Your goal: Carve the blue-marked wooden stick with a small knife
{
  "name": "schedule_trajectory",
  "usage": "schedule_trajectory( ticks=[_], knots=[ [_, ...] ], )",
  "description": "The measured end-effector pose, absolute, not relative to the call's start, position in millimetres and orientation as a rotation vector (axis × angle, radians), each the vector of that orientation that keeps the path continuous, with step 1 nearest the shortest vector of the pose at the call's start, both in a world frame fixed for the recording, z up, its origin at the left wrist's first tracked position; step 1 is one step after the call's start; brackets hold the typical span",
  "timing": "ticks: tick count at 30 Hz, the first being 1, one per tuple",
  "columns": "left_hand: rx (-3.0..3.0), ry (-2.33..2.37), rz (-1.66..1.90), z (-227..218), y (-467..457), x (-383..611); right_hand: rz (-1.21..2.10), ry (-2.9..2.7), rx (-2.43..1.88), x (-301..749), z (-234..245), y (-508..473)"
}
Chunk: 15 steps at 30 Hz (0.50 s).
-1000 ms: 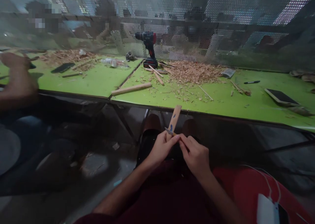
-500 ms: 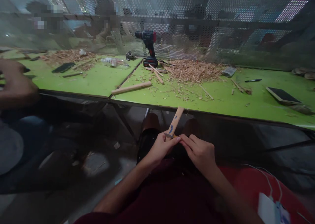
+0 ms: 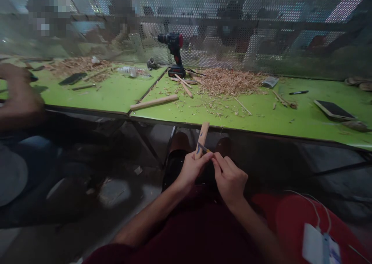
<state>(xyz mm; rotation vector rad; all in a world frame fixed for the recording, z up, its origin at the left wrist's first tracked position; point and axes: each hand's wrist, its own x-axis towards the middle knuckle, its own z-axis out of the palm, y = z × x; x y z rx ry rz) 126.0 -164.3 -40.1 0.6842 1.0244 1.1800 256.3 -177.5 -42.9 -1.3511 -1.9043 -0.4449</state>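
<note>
Above my lap, my left hand (image 3: 192, 169) is closed around the lower end of a flat wooden strip (image 3: 203, 134) with blue marks on its face. The strip slants up toward the bench's front edge. My right hand (image 3: 231, 175) is closed on a small carving knife (image 3: 205, 148) with a yellowish part near its blade. The blade lies across the strip beside the lower blue mark. My left thumb reaches over and touches the knife near the right fingers, which hide most of its handle.
On the green bench (image 3: 261, 117) stand a cordless drill (image 3: 176, 53), a wood-shavings heap (image 3: 229, 82), a round wooden stick (image 3: 154, 102), a pen (image 3: 298, 92) and a phone (image 3: 334, 110). A co-worker's arm (image 3: 20, 97) is at left. Mesh (image 3: 197, 35) rises behind; a red stool (image 3: 293, 217) is at right.
The knife blade has moved up along the strip and now points more upward. The strip stands a little steeper, its top shifted left. My right hand has come slightly left.
</note>
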Motion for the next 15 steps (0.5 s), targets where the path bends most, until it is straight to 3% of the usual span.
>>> schedule_trajectory(
  ticks=[9,15],
  knots=[
    [0.727,0.754,1.071,-35,-166,120,0.023,-1.941,-1.152,270,-51,-171],
    [0.79,0.796,1.04,-37,-168,120,-0.175,-2.122,-1.169,288,-42,-165]
  ],
)
